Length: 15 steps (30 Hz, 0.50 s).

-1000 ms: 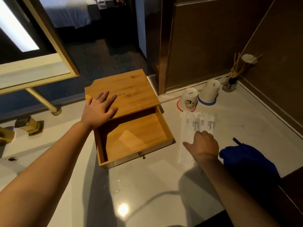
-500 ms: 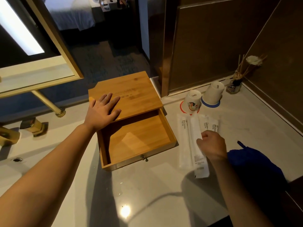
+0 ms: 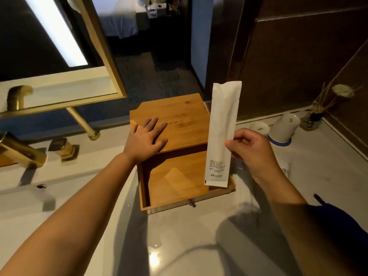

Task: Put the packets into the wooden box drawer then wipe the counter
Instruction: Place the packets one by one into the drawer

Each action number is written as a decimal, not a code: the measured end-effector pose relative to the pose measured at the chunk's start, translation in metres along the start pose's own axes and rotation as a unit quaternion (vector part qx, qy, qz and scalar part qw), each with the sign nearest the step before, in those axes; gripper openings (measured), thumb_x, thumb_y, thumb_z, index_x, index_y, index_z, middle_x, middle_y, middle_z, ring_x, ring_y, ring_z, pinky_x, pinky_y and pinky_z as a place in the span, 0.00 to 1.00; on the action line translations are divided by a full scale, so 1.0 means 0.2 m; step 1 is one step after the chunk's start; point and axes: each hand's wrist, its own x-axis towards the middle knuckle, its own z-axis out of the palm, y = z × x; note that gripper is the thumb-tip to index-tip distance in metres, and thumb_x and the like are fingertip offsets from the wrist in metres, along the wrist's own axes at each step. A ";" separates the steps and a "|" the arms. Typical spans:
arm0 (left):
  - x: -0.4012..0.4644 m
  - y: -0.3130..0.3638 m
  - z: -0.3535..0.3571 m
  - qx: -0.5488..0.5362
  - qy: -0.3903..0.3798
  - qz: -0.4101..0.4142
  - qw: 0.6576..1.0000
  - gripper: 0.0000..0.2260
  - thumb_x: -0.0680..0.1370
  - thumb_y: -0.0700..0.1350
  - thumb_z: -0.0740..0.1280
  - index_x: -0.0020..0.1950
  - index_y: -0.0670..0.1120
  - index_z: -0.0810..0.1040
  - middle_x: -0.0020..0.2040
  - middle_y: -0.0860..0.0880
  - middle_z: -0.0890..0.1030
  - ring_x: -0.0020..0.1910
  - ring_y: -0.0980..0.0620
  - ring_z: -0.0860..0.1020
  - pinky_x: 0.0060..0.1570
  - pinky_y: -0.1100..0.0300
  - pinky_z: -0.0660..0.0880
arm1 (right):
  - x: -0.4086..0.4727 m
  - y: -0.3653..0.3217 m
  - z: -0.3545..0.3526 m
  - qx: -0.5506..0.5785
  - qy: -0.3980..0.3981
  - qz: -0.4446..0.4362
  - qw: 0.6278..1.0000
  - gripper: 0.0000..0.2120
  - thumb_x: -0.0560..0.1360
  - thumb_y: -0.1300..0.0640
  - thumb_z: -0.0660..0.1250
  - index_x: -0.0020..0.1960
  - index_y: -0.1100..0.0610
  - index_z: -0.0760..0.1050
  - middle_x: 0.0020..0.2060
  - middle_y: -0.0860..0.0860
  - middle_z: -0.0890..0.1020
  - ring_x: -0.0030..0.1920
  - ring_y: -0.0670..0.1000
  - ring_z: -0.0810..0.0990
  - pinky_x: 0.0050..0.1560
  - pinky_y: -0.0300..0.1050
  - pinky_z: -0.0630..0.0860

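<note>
The right hand, which lay flat on the packets a second ago, now pinches one white packet upright over the open drawer while the left hand stays flat on the wooden box, so the first drop looks imminent.

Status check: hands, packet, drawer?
Left hand flat on box lid. Right hand pinching packet upright over open drawer. Drawer empty, path clear.
</note>
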 end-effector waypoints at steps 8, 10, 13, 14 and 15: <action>-0.01 -0.01 -0.01 -0.016 0.014 0.008 1.000 0.28 0.76 0.65 0.47 0.75 0.59 0.54 0.78 0.49 0.54 0.77 0.49 0.51 0.73 0.43 0.48 | 0.01 0.22 0.25 -0.469 -0.165 -0.412 0.763 0.03 0.72 0.59 0.66 0.43 0.58 0.78 0.39 0.54 0.81 0.39 0.52 0.79 0.34 0.44 0.80; -0.01 0.00 -0.01 -0.020 0.009 0.004 1.000 0.27 0.76 0.64 0.48 0.75 0.59 0.53 0.78 0.50 0.54 0.77 0.49 0.50 0.73 0.43 0.47 | 0.02 0.29 0.27 -0.511 -0.218 -0.421 0.717 0.08 0.69 0.60 0.73 0.44 0.57 0.75 0.40 0.54 0.80 0.39 0.53 0.78 0.32 0.46 0.78; -0.01 0.00 -0.01 -0.026 0.010 0.005 1.000 0.27 0.76 0.63 0.48 0.75 0.59 0.54 0.78 0.50 0.53 0.77 0.49 0.50 0.73 0.44 0.46 | 0.05 0.33 0.32 -0.548 -0.235 -0.412 0.689 0.14 0.65 0.57 0.76 0.44 0.56 0.73 0.39 0.53 0.79 0.38 0.51 0.77 0.33 0.39 0.72; -0.01 -0.01 -0.01 -0.027 0.013 0.006 1.000 0.27 0.76 0.63 0.49 0.75 0.59 0.54 0.78 0.50 0.53 0.77 0.49 0.50 0.73 0.44 0.46 | 0.05 0.33 0.34 -0.554 -0.234 -0.395 0.695 0.15 0.64 0.56 0.77 0.45 0.56 0.74 0.39 0.53 0.80 0.38 0.51 0.78 0.34 0.38 0.71; -0.01 -0.01 -0.01 -0.028 0.016 0.007 0.999 0.27 0.76 0.63 0.49 0.75 0.59 0.54 0.78 0.50 0.54 0.77 0.49 0.50 0.73 0.44 0.46 | 0.06 0.33 0.36 -0.556 -0.232 -0.378 0.703 0.16 0.63 0.55 0.78 0.45 0.56 0.75 0.40 0.53 0.80 0.39 0.51 0.79 0.35 0.38 0.73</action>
